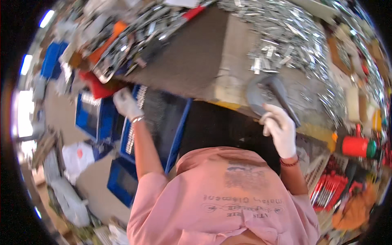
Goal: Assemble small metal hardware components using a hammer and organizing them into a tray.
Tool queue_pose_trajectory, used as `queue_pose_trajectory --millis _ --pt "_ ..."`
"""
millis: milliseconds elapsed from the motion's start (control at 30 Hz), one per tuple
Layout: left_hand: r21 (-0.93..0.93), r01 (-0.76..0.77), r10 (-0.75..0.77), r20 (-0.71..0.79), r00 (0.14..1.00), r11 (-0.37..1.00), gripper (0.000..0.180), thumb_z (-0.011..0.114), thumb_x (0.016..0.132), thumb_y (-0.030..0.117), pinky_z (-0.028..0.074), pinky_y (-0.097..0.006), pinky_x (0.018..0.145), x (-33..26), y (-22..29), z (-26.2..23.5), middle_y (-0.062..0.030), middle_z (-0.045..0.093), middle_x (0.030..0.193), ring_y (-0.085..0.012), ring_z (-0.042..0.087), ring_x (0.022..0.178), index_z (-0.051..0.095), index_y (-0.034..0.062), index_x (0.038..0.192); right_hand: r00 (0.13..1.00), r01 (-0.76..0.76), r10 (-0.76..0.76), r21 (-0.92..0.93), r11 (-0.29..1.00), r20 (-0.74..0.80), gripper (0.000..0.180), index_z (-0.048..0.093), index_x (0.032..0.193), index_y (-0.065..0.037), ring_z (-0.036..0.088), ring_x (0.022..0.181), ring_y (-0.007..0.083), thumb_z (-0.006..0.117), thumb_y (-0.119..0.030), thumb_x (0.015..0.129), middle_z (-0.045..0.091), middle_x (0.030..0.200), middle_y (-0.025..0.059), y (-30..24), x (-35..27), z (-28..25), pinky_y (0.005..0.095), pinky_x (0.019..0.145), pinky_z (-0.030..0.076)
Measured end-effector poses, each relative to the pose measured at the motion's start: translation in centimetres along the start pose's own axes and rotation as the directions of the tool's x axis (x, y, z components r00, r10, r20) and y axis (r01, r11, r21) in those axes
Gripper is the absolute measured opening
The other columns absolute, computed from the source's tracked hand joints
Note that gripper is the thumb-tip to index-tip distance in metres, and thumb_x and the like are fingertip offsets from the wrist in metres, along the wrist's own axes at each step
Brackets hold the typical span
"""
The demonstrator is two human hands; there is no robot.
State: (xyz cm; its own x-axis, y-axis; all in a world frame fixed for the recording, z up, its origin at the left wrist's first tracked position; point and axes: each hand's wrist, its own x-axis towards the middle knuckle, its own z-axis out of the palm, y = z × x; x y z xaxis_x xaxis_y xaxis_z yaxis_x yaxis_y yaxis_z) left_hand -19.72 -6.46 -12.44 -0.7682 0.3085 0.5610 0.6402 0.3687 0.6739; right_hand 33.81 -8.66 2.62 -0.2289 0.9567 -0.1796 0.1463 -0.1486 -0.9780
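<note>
My left hand (127,105), in a white glove, is beside a red object (97,85) at the table's left edge, above a blue crate. Its fingers are bent together, and whatever they hold, if anything, is hidden. My right hand (279,128), also white-gloved, hangs over the table's front edge with loosely bent fingers apart. No object shows in it. Close to its fingertips lies a grey ring-shaped piece (254,96) with a long, dark grey bar (282,96) across its right side. Whether the hand touches the ring I cannot tell.
Shiny small metal parts (281,30) heap across the far right of the table (183,53); long metal strips (153,26) pile at the far left. Blue crates (181,126) stand at lower left. A red cylinder with a green end (359,147) and red-handled tools (328,190) lie right.
</note>
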Motion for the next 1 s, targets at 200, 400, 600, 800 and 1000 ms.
queue_pose_trajectory --millis 200,400,600,800,1000 --pt "-0.371 -0.294 0.439 0.408 0.801 0.881 0.023 0.076 0.094 0.007 0.054 -0.031 0.091 -1.0 24.9 -4.4 -0.008 0.074 0.108 -0.0163 0.069 0.098 0.075 0.0029 0.117 0.998 -0.064 0.063 0.045 0.997 0.009 0.031 0.068 0.132 -0.002 0.06 0.068 0.0062 0.061 -0.003 0.102 0.071 0.093 0.0026 -0.7 0.0 0.1 0.0234 0.064 0.052" --pt "-0.69 -0.49 0.838 0.511 0.192 0.533 0.032 0.078 0.088 0.019 0.056 -0.042 0.084 -9.6 32.7 3.7 -0.0161 0.069 0.105 -0.0347 0.07 0.094 0.074 0.0076 0.117 0.996 -0.085 0.083 0.046 0.995 0.036 0.03 0.069 0.131 -0.002 0.063 0.076 0.0068 0.059 -0.002 0.102 0.071 0.098 0.0024 -1.3 -1.1 -0.8 0.0236 0.068 0.052" --pt "-0.504 -0.517 0.667 0.72 0.19 0.692 0.033 0.078 0.085 0.029 0.057 -0.049 0.089 -13.7 37.2 4.2 -0.0161 0.07 0.109 -0.0392 0.069 0.104 0.075 0.0129 0.113 0.993 -0.003 0.0 -0.028 1.0 -0.12 0.026 0.071 0.128 -0.001 0.066 0.084 0.0067 0.063 -0.007 0.104 0.073 0.101 0.0016 -0.3 -4.1 -3.6 0.0244 0.073 0.055" --pt "-0.685 -0.352 0.767 0.608 0.205 0.637 0.028 0.076 0.085 0.008 0.056 -0.042 0.085 -13.9 36.3 3.0 -0.0145 0.071 0.106 -0.0312 0.071 0.093 0.071 0.005 0.112 0.848 0.154 -0.349 -0.444 0.883 -0.4 0.019 0.076 0.112 -0.003 0.072 0.093 0.0169 0.071 -0.007 0.095 0.076 0.103 0.0093 -0.2 -6.4 -10.2 0.0315 0.084 0.057" --pt "-0.725 -0.095 0.723 0.649 0.237 0.682 0.026 0.072 0.088 -0.003 0.051 -0.03 0.077 -12.0 35.4 0.2 -0.0064 0.067 0.097 -0.0152 0.061 0.084 0.073 0.0008 0.113 0.655 -0.423 -0.546 -0.852 0.307 -0.522 0.004 0.074 0.092 -0.016 0.071 0.087 0.0301 0.073 -0.015 0.089 0.068 0.095 0.006 3.3 -5.7 -21.2 0.0423 0.074 0.058"
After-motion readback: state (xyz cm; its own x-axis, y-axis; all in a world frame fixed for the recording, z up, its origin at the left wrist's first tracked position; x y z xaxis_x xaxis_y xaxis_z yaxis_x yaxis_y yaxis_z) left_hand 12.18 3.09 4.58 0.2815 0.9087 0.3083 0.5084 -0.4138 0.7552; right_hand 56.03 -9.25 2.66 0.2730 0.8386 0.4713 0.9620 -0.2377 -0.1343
